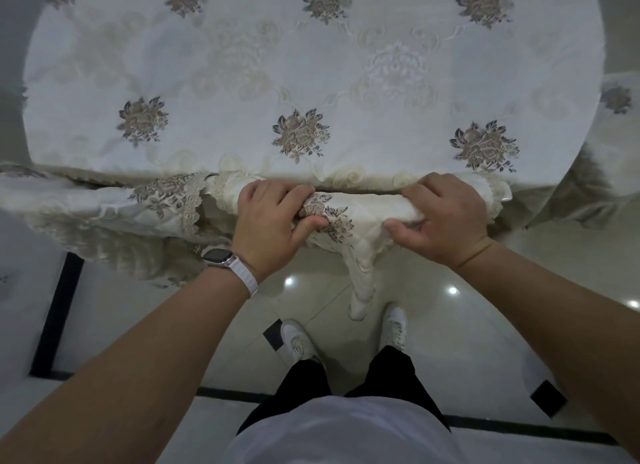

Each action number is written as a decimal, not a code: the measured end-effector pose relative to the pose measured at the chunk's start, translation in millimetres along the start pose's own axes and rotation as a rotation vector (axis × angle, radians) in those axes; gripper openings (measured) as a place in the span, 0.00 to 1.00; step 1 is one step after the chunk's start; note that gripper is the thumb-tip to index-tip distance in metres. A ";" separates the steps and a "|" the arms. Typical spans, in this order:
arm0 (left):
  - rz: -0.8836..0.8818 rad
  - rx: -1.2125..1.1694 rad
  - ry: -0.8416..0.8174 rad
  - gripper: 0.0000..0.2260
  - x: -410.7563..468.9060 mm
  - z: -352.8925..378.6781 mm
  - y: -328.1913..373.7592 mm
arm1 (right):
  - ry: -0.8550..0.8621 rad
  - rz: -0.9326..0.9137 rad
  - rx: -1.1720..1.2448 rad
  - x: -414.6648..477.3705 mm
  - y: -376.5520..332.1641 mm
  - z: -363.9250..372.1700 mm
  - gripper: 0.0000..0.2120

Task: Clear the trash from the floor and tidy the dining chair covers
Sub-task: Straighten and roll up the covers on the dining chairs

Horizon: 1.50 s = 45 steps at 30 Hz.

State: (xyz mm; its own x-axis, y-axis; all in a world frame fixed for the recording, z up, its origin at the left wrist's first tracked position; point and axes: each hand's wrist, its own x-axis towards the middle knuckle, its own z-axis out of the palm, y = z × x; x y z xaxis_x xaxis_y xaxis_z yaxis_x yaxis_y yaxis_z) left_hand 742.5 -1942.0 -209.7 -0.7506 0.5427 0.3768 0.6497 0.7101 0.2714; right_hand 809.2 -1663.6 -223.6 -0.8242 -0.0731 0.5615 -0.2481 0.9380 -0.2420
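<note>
A cream chair cover (360, 214) with embroidered brown flowers and lace trim lies over the top of a chair back, right in front of me at the table's near edge. My left hand (273, 221), with a white watch on the wrist, grips the cover at its left part, thumb curled under the fabric. My right hand (446, 217) grips the cover's right part the same way. A loose end of the cover hangs down between my hands toward the floor. No trash shows on the floor.
A round table with a white flowered tablecloth (311, 82) fills the upper frame. Another covered chair (114, 214) stands at the left, a third (609, 144) at the right. Glossy tiled floor (467, 342) with black inlay lines lies below; my white shoes (298, 342) stand close to the chair.
</note>
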 end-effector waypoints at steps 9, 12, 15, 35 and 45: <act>-0.022 -0.118 -0.121 0.28 4.1 -4.5 -4.3 | -0.098 -0.013 0.010 2.4 0.8 -5.6 0.27; -0.060 -0.127 -0.164 0.25 4.9 -15.3 1.1 | -0.228 -0.053 0.068 9.7 -7.7 -16.2 0.24; -0.112 -0.137 -0.140 0.20 -1.9 -28.5 9.9 | -0.334 -0.111 0.146 23.6 -29.2 -21.7 0.22; -0.570 0.136 0.139 0.16 -150.7 -134.1 -73.0 | -0.551 -0.600 0.105 144.3 -221.4 41.6 0.23; -0.505 0.276 0.204 0.15 -197.5 -204.3 -182.0 | -0.526 -0.674 0.071 187.2 -360.5 93.3 0.25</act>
State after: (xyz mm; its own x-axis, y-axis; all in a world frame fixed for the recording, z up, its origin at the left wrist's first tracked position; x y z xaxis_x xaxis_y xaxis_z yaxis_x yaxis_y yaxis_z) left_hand 797.1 -2270.0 -152.6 -0.9018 0.0316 0.4310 0.1441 0.9622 0.2309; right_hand 696.8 -2047.1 -105.1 -0.6140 -0.7714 0.1670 -0.7865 0.6158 -0.0472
